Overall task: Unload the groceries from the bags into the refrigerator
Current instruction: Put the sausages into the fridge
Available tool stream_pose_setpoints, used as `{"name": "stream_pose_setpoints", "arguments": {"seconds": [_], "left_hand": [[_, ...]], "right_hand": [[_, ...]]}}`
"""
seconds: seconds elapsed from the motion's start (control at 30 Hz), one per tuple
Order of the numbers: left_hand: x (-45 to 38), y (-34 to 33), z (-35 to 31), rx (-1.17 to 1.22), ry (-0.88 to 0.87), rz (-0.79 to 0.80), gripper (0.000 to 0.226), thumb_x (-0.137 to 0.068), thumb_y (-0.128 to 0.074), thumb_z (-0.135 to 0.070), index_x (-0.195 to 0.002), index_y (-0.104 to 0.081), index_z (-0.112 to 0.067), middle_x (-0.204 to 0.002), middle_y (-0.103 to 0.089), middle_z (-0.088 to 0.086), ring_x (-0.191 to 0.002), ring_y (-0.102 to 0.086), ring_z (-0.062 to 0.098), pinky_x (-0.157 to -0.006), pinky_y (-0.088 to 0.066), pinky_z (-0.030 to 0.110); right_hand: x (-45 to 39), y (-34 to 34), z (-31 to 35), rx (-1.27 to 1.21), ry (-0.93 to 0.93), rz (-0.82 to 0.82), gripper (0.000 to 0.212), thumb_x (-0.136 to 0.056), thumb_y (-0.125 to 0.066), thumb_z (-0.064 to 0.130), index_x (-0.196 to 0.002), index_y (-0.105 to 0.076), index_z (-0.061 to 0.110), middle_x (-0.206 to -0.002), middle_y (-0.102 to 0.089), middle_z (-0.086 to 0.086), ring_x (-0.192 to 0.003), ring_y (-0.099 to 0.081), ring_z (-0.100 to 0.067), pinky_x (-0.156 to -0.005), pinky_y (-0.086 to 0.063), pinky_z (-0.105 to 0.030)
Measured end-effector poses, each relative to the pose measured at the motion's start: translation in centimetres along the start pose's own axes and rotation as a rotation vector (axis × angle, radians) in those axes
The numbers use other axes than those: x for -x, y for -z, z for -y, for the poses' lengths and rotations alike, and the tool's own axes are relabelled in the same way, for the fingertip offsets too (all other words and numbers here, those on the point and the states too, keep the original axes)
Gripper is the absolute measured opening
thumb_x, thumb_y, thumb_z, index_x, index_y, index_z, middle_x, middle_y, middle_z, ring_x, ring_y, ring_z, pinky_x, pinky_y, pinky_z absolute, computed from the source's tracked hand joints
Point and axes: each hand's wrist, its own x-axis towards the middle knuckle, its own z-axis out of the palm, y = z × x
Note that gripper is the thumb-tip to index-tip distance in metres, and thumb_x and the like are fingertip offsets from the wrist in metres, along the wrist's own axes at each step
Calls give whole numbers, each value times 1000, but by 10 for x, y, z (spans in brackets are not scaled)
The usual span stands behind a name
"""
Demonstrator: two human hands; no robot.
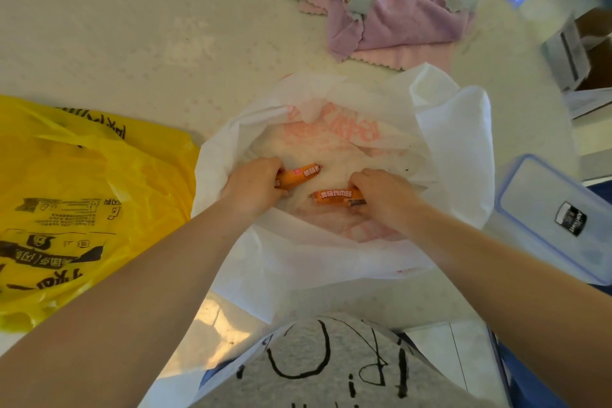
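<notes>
Gripping orange printed sausage sticks [299, 174] inside a white bag [457, 149].

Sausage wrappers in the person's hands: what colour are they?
Orange, with pale lettering; the sausages show best in the head view.

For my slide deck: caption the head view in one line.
Both hands reach into the open white bag, left hand and right hand each gripping an orange sausage pack, yellow bag alongside.

White bag [453, 142] with pink print, mouth spread open on the table. Inside lie 2 orange sausages: left sausage [303, 174] tilted, right sausage [334, 198] nearly level. Yellow bag [82, 195] flat at left.
</notes>
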Motion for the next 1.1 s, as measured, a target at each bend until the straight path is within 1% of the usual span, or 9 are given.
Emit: {"name": "stream_pose_setpoints", "arguments": {"seconds": [0.2, 0.33, 0.4, 0.47, 0.53, 0.63, 0.7, 0.9, 1.1], "left_hand": [[2, 12, -7, 83, 46, -35, 15, -81, -65, -29, -78, -56, -17, -66, -48, -3, -72, -52, 22, -54, -29, 30], [10, 39, -30, 618, 97, -221, 12, -78, -73, -26, -81, -64, -17, -71, -59, 1, -66, -56, 19, -58, -42, 31], [19, 59, -46, 943, 157, -258, 9, -79, -72, -26, -82, -65, -22, -81, -65, 3, -72, -60, 16, -67, -49, 29], [30, 78, -59, 1204, 193, -227, 11, -81, -71, -26, -88, -65, -20, -89, -68, 6, -79, -64, 19, -73, -52, 31], [43, 93, -65, 1399, 193, -181, 16, -83, -69, -21, -96, -65, -13, -93, -71, 9, -86, -67, 24, -78, -54, 35], [69, 103, -68, 1543, 186, -154, 13, -85, -65, -16, -97, -63, -10, -91, -72, 8, -85, -67, 19, -75, -56, 31], [90, 101, -68, 1598, 201, -171, 14, -85, -64, -15, -98, -64, -10, -94, -72, 7, -85, -67, 17, -75, -57, 29], [167, 67, -48, 1716, 390, -373, 10, -86, -63, -13, -95, -65, -14, -91, -74, 4, -78, -70, 13, -67, -58, 26], [273, 38, -9, 1755, 520, -645, 39, -70, -68, -24, -106, -62, -10, -95, -72, 8, -79, -68, 15, -68, -56, 27]], "right_hand": [[7, 14, -12, -161, -86, -6, 21, -89, -57, 35, -105, -58, 22, -95, -52, 1, -93, -56, -24, -76, -47, -35], [17, 50, -16, -647, -200, -212, 12, -86, -64, 25, -82, -57, 16, -67, -54, 2, -64, -54, -20, -53, -38, -24], [21, 74, -14, -899, -211, -271, 11, -86, -64, 21, -83, -60, 11, -71, -61, -2, -64, -59, -19, -59, -46, -25], [25, 96, -10, -1117, -187, -270, 8, -86, -64, 22, -87, -64, 14, -85, -70, -6, -78, -67, -23, -76, -55, -38], [29, 116, -3, -1329, -128, -207, 7, -89, -61, 19, -92, -64, 14, -94, -72, -8, -88, -69, -24, -83, -54, -47], [37, 134, 11, -1505, -29, -65, 14, -92, -56, 16, -102, -63, 8, -104, -70, -11, -95, -68, -24, -86, -53, -44], [42, 136, 21, -1539, 36, 21, 14, -92, -55, 16, -104, -62, 11, -104, -71, -6, -94, -68, -18, -81, -54, -40], [44, 113, 81, -1469, 162, 337, 17, -94, -51, 15, -111, -57, 16, -100, -73, 0, -96, -68, -13, -75, -55, -37], [66, 82, 175, -1327, 336, 578, 17, -90, -57, 16, -106, -59, 17, -102, -72, 0, -95, -68, -11, -70, -55, -33]]}}
